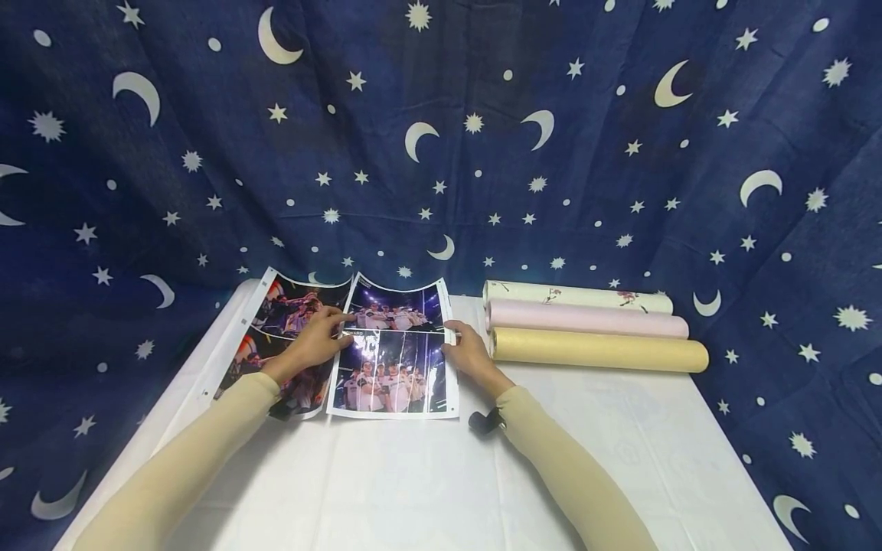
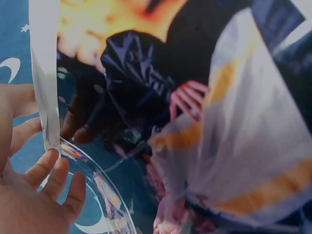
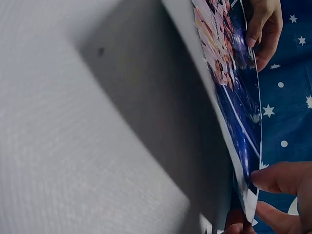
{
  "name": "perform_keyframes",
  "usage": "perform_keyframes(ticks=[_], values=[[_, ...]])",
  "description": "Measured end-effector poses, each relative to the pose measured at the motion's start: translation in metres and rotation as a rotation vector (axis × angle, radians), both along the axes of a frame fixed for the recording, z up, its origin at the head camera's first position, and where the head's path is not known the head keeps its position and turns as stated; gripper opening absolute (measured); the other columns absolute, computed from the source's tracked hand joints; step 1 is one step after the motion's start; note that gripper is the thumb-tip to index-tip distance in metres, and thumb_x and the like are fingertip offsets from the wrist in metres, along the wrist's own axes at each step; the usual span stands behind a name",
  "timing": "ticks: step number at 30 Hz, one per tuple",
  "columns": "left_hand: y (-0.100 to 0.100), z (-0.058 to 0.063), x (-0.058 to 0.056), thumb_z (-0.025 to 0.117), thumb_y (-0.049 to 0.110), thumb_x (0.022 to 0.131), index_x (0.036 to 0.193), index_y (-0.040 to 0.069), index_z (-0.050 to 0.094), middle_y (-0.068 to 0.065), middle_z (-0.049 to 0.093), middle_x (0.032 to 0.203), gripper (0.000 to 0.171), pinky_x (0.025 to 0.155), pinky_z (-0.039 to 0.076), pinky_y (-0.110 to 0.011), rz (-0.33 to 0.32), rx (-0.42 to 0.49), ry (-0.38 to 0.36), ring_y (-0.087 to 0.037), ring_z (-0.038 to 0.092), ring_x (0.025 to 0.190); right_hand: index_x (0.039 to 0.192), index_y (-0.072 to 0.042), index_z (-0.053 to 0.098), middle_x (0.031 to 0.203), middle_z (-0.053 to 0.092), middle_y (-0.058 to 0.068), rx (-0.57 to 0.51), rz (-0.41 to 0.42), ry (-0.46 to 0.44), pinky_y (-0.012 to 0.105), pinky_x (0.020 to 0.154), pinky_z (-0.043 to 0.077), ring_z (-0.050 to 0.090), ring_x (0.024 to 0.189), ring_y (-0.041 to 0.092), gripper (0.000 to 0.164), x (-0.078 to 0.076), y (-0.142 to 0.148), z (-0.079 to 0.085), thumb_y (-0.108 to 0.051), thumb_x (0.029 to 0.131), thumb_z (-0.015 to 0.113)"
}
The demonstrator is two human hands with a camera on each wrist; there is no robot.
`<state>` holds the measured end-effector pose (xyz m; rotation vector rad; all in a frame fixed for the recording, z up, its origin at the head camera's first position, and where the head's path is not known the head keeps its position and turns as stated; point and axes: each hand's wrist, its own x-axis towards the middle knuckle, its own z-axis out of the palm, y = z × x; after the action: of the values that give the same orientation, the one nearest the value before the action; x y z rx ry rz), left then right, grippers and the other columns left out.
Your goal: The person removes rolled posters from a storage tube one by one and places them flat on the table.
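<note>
A glossy photo print (image 1: 393,383) with two pictures of a group on a stage, one above the other, is held raised and slightly bowed. My left hand (image 1: 313,344) pinches its left edge, thumb on the printed face. On the opposite white border, my right hand (image 1: 472,353) grips with thumb and fingers; the right wrist view shows the print's edge between them and a shadow below. Behind my left forearm is a second print (image 1: 292,310) with dark, orange-lit pictures, partly covered by hand and sleeve. It fills most of the left wrist view.
Three paper rolls lie side by side at the right: a cream flowered roll (image 1: 579,297), a pink roll (image 1: 586,318) and a yellow roll (image 1: 599,350). White cloth covers the table (image 1: 413,482). A blue moon-and-star curtain (image 1: 441,191) hangs behind and at both sides.
</note>
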<state>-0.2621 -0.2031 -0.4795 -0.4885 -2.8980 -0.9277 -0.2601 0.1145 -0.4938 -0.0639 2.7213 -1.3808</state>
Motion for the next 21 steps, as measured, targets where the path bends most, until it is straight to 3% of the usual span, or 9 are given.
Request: perform_keyframes(ticks=[5, 10, 21], values=[[0.003, -0.005, 0.001, 0.071, 0.015, 0.087, 0.132, 0.003, 0.060, -0.025, 0.050, 0.128, 0.048, 0.098, 0.043, -0.059, -0.003, -0.013, -0.009, -0.045, 0.049, 0.116, 0.136, -0.006, 0.056, 0.123, 0.058, 0.021, 0.058, 0.025, 0.016, 0.050, 0.102, 0.045, 0.057, 0.111, 0.035, 0.056, -0.001, 0.001, -0.002, -0.011, 0.081, 0.069], [0.006, -0.009, 0.001, 0.071, 0.014, 0.087, 0.131, 0.003, 0.060, -0.027, 0.050, 0.128, 0.047, 0.098, 0.044, -0.059, -0.015, -0.028, -0.035, -0.045, 0.050, 0.115, 0.134, -0.004, 0.058, 0.135, 0.054, 0.024, 0.082, 0.046, 0.034, 0.051, 0.114, 0.035, 0.049, 0.129, 0.039, 0.056, -0.002, 0.002, -0.004, -0.011, 0.080, 0.070], [0.010, -0.015, 0.004, 0.070, 0.013, 0.087, 0.130, 0.002, 0.062, -0.028, 0.050, 0.129, 0.046, 0.100, 0.043, -0.060, 0.018, -0.046, -0.051, -0.047, 0.047, 0.120, 0.134, -0.005, 0.059, 0.133, 0.052, 0.024, 0.115, 0.076, 0.042, 0.050, 0.114, 0.035, 0.048, 0.127, 0.038, 0.056, -0.002, 0.001, -0.006, -0.013, 0.080, 0.071]])
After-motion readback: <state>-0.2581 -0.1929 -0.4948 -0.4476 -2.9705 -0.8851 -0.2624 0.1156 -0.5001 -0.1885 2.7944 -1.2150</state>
